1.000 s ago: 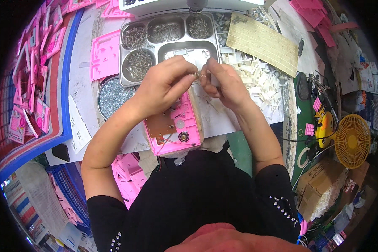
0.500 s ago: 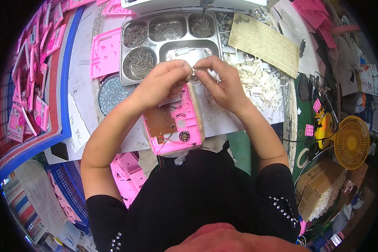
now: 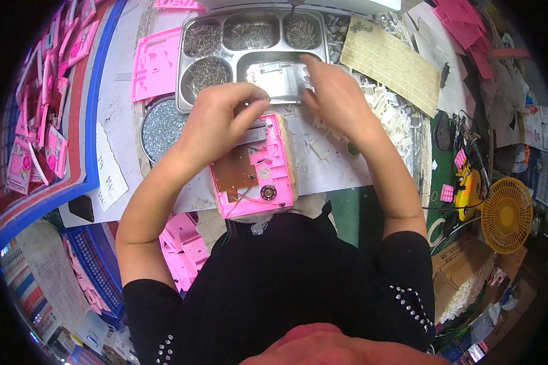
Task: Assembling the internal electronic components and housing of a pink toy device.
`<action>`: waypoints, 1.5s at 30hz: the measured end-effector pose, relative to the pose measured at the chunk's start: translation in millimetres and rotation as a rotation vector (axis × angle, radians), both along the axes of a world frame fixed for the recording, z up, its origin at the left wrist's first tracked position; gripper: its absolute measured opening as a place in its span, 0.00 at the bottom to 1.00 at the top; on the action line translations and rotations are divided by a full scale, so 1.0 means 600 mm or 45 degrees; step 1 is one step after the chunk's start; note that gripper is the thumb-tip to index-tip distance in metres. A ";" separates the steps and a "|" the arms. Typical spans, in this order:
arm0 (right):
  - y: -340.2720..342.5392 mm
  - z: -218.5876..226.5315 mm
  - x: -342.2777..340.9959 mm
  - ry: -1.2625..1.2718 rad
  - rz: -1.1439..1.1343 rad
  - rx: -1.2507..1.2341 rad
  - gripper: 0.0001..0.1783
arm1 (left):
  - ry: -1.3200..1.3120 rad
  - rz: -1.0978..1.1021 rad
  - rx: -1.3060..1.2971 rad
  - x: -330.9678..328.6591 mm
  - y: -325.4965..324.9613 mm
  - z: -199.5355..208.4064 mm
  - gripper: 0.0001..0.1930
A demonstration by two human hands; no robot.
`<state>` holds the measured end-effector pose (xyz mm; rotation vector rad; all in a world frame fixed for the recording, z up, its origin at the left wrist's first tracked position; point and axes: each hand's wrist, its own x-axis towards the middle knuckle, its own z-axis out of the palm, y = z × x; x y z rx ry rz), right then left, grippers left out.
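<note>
My left hand hovers above the upper end of a pink plastic housing, thumb and index fingertip close together on something tiny I cannot make out. In the housing sit a brown circuit board, thin wires and a round black part. Over the large front compartment of a metal tray is my right hand, thumb and fingers apart. White plastic pieces lie in that compartment beside the fingers. The tray's smaller compartments hold small metal springs.
A round tin of small metal bits stands left of the tray, below a flat pink panel. Loose white pieces are heaped to the right, under a yellowish board. Pink parts pile at far left; a yellow fan stands right.
My hands, together over the tray's front edge before, have parted. The right moved right and up to the large compartment; the left drew slightly left over the housing.
</note>
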<state>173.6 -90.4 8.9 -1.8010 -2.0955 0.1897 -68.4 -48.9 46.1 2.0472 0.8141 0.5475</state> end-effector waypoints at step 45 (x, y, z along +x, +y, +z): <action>-0.172 0.033 -0.078 0.127 0.593 0.040 0.16 | 0.052 0.171 0.440 -0.105 -0.186 -0.099 0.12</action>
